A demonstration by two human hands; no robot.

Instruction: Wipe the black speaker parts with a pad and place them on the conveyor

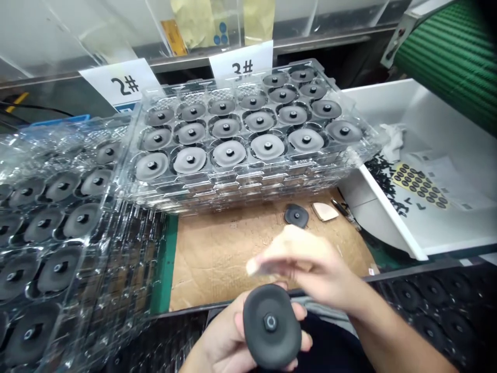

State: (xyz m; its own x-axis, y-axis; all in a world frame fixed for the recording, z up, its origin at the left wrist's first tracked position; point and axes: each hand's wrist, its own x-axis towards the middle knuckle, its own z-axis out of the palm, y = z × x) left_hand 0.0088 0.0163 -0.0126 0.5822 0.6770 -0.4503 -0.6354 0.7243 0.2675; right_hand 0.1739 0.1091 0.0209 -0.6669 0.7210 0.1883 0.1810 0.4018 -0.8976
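My left hand (223, 339) is closed around the edge of a black rounded-square disc (272, 342) with a small nut-like hub at its centre. The hub side faces up toward me. Just above it is my right hand (310, 261), its fingers bent and blurred by motion. Whether anything is between those fingers cannot be made out. A similar black disc (297, 215) lies on the cardboard sheet (217, 254) beyond my hands, beside a pale wedge-shaped piece (325, 211).
Stacked clear plastic trays (248, 178) of black discs stand behind the cardboard; more trays (50, 202) fill the left. On the right, a white bin (462, 228) holds small black parts (382, 178) and a yellow sticker sheet (419, 184). A green ribbed roller (450, 62) overhangs it.
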